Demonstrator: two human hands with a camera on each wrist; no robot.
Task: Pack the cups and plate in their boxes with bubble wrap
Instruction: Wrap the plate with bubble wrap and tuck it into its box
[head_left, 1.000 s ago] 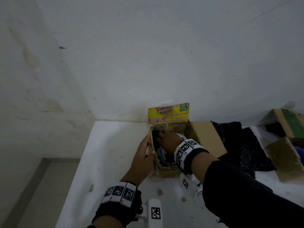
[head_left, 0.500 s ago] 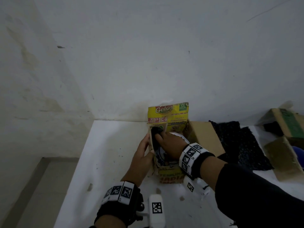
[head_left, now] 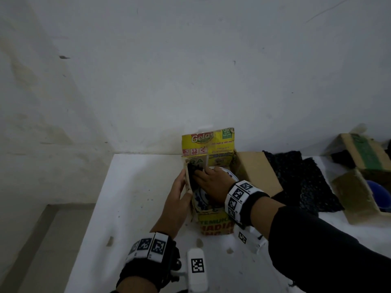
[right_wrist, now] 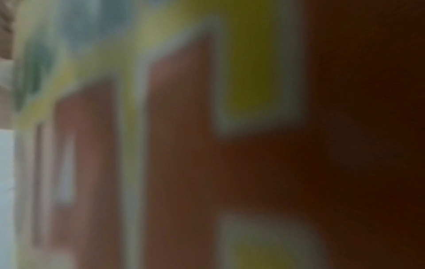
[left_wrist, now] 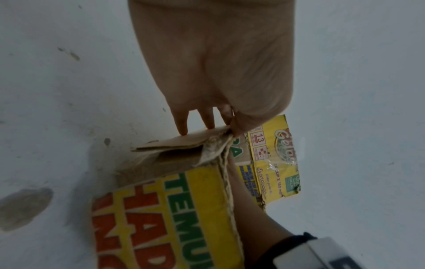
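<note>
A yellow printed cardboard box (head_left: 213, 226) stands open on the white table (head_left: 135, 197). Inside it lies a white plate with a blue pattern (head_left: 202, 200). A piece of black bubble wrap (head_left: 191, 173) stands between the plate and the box's left wall. My right hand (head_left: 200, 173) reaches into the box over the plate and holds the wrap at its fingertips; its thumb is hidden. My left hand (head_left: 182, 181) grips the box's left flap (left_wrist: 184, 143), fingers (left_wrist: 181, 127) outside and thumb inside. The right wrist view is a blur of the box's print.
More black bubble wrap (head_left: 296, 178) lies spread on the table to the right of the box's brown flap (head_left: 254, 172). At the far right sits another open cardboard box (head_left: 368, 157) with a blue cup (head_left: 378, 195) in it. The wall rises just behind; the table's left edge drops to the floor.
My right wrist has drawn back a little toward me while its fingers stay at the black wrap. The left hand stays on the flap.
</note>
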